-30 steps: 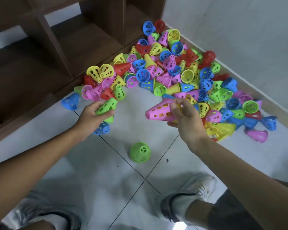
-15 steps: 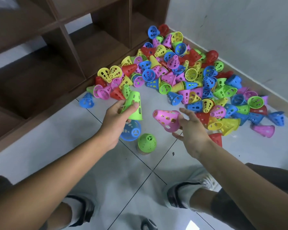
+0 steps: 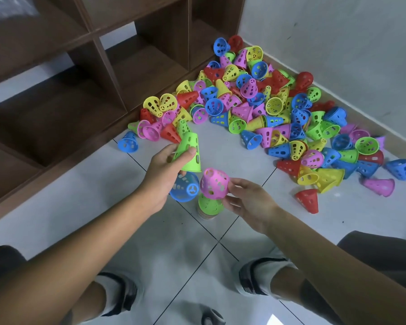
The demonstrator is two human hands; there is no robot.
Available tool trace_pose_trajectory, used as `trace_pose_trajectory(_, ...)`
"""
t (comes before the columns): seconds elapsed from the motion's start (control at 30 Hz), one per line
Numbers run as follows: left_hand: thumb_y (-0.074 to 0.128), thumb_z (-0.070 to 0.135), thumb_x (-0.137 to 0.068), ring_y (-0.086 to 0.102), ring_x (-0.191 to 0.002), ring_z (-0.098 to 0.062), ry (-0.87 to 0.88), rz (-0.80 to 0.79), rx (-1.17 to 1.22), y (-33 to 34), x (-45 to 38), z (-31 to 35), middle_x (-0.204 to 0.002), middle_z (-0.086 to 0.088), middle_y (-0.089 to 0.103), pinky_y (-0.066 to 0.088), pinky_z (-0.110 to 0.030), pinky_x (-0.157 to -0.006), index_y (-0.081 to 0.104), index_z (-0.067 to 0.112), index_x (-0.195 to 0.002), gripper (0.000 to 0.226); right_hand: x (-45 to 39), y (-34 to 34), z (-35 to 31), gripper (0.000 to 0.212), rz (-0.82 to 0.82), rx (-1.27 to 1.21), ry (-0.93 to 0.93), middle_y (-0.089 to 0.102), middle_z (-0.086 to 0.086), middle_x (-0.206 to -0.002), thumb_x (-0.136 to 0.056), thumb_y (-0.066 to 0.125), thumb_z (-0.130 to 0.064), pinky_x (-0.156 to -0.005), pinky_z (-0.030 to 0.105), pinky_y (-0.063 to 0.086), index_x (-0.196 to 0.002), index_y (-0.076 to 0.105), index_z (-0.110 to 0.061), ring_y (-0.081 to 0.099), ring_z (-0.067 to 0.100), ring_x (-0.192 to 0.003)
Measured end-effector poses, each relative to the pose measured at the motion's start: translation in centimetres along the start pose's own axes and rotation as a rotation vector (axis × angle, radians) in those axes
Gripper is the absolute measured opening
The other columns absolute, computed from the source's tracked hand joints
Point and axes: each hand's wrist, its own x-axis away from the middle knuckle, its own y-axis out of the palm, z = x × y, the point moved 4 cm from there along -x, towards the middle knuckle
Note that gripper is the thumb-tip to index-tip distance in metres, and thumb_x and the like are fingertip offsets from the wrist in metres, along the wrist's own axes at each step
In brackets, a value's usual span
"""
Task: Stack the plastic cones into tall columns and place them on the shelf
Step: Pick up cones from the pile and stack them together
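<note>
The dark brown wooden shelf (image 3: 117, 73) stands beside the loose heap of perforated plastic cones (image 3: 263, 109) on the tiled floor (image 3: 80, 207); no writing can be read. The left hand (image 3: 164, 174) grips a green cone (image 3: 189, 152) and a blue one (image 3: 184, 186). The right hand (image 3: 249, 202), its fingers pinching a pink cone (image 3: 214, 183), has moved it from mid-air half a second ago to just above the short green-topped stack (image 3: 209, 208).
</note>
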Motion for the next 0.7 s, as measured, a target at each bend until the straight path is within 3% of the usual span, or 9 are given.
trace_pose_trajectory(0.23, 0.076, 0.036, -0.087, 0.052, -0.074, -0.018, -0.014, -0.018, -0.043, 0.2, 0.2, -0.5, -0.082, -0.003, 0.064, 0.041, -0.029, -0.068, 0.071, 0.017, -0.1, 0.023, -1.1, -1.0, 2.1, 0.021, 0.121, 0.184, 0.034, 0.069, 0.017, -0.101, -0.101, 0.058, -0.008, -0.063, 0.023, 0.058, -0.116, 0.067, 0.003, 0.064, 0.02, -0.065)
trace_pose_trajectory(0.37, 0.076, 0.038, -0.086, 0.051, -0.068, -0.013, -0.005, -0.034, -0.063, 0.3, 0.2, -0.5, -0.078, 0.003, 0.063, 0.041, -0.025, -0.066, 0.071, 0.017, -0.103, 0.028, -1.0, -1.8, 1.5, 0.019, 0.225, 0.391, 0.003, 0.069, 0.006, -0.102, -0.098, 0.063, -0.019, -0.085, 0.035, 0.058, -0.113, 0.069, -0.008, 0.065, 0.022, -0.089)
trace_pose_trajectory(0.43, 0.073, 0.032, -0.091, 0.052, -0.067, -0.011, 0.005, -0.053, -0.067, 0.5, 0.2, -0.3, -0.075, 0.008, 0.063, 0.041, -0.024, -0.066, 0.069, 0.015, -0.104, 0.022, -0.4, -1.5, -0.2, 0.023, 0.291, 0.485, -0.112, 0.067, -0.004, -0.108, -0.098, 0.063, -0.029, -0.094, 0.037, 0.053, -0.118, 0.066, -0.018, 0.064, 0.019, -0.103)
trace_pose_trajectory(0.5, 0.074, 0.036, -0.09, 0.053, -0.071, -0.013, 0.016, -0.091, -0.052, 1.1, 0.4, 0.0, -0.078, 0.006, 0.066, 0.042, -0.026, -0.07, 0.069, 0.014, -0.106, 0.028, 0.7, -0.3, -2.4, 0.022, 0.229, 0.394, -0.263, 0.067, -0.001, -0.117, -0.098, 0.063, -0.032, -0.1, 0.036, 0.052, -0.118, 0.066, -0.022, 0.065, 0.017, -0.109)
trace_pose_trajectory(0.57, 0.076, 0.047, -0.082, 0.058, -0.084, -0.019, 0.038, -0.148, -0.039, 1.7, 0.8, 0.4, -0.093, -0.009, 0.071, 0.045, -0.036, -0.081, 0.071, 0.016, -0.11, 0.042, 1.9, 1.4, -4.4, 0.026, 0.069, 0.261, -0.354, 0.068, 0.005, -0.121, -0.097, 0.064, -0.034, -0.098, 0.036, 0.055, -0.119, 0.066, -0.021, 0.068, 0.017, -0.11)
trace_pose_trajectory(0.63, 0.074, 0.05, -0.08, 0.065, -0.099, -0.023, 0.058, -0.204, -0.05, 2.5, 1.1, 0.8, -0.113, -0.019, 0.07, 0.048, -0.046, -0.095, 0.07, 0.018, -0.115, 0.047, 2.9, 2.9, -6.0, 0.037, -0.088, 0.254, -0.404, 0.068, 0.009, -0.123, -0.093, 0.068, -0.042, -0.096, 0.035, 0.056, -0.122, 0.066, -0.02, 0.068, 0.019, -0.113)
trace_pose_trajectory(0.7, 0.071, 0.048, -0.085, 0.066, -0.112, -0.029, 0.064, -0.236, -0.052, 3.1, 1.2, 1.0, -0.12, -0.019, 0.068, 0.044, -0.055, -0.107, 0.069, 0.02, -0.119, 0.044, 3.6, 3.9, -6.8, 0.045, -0.198, 0.294, -0.435, 0.067, 0.008, -0.125, -0.089, 0.07, -0.043, -0.096, 0.034, 0.056, -0.125, 0.065, -0.018, 0.069, 0.021, -0.111)
